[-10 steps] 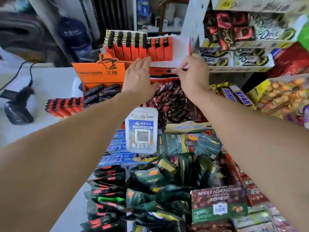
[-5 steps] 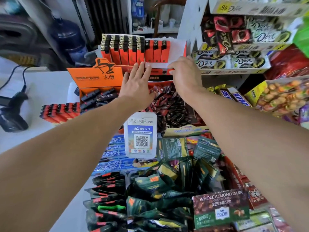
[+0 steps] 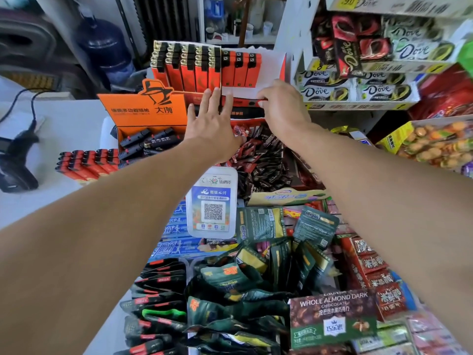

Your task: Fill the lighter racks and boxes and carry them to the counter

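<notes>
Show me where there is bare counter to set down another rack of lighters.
Bare white counter lies left of the orange display box, between it and the black scanner. More lies in front of the flat rack of orange lighters, toward the near left. Right of the QR sign, snack packets and chocolate boxes crowd everything.

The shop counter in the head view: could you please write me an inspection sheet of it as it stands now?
Surface: white counter, bare at left, packed with goods at right.
Job's things: upright orange lighter rack, partly filled, right slots empty; open orange cardboard box holding black lighters; row of orange lighters lying flat.
Clutter: white QR payment sign, dark snack pouches, brown almond chocolate box.
Hands: left hand flat, fingers spread at rack base; right hand pinching rack's front edge.
Cables: black cord to black barcode scanner.
Surroundings: Dove chocolate shelves, blue water jug.
</notes>
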`<state>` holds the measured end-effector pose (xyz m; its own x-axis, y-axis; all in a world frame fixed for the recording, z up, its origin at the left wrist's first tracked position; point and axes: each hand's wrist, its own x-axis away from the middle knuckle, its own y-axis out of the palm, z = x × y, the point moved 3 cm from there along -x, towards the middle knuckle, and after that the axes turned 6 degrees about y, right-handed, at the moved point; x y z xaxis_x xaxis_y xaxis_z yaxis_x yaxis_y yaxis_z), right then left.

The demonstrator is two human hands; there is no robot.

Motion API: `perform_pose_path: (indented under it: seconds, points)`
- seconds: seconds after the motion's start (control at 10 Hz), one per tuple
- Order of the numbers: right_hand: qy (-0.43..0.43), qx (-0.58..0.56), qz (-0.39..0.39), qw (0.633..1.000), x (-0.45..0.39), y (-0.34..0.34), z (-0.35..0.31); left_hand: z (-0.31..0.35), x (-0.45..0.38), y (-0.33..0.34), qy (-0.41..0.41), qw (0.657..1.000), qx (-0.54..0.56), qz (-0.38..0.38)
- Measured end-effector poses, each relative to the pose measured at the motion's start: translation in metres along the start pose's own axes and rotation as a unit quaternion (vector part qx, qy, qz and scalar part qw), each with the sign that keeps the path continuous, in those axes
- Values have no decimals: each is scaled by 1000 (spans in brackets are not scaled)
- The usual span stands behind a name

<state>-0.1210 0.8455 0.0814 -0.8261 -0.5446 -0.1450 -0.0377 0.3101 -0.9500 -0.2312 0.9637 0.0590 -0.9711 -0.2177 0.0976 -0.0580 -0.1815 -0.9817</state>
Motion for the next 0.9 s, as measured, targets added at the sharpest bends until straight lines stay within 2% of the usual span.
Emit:
perform_pose_path:
  seconds: [0.5,0.7,0.9]
  points:
    - [-3,-18,-51,999,8,-3,2,7,1,-1,-17,999,11,-24]
    - [13,-67,-27,997,29,-20,-4,7,11,-15,-9,993,117,-23]
    - [42,-180,15,983,72,-47,-7,9,45,-28,-7,968,247,46]
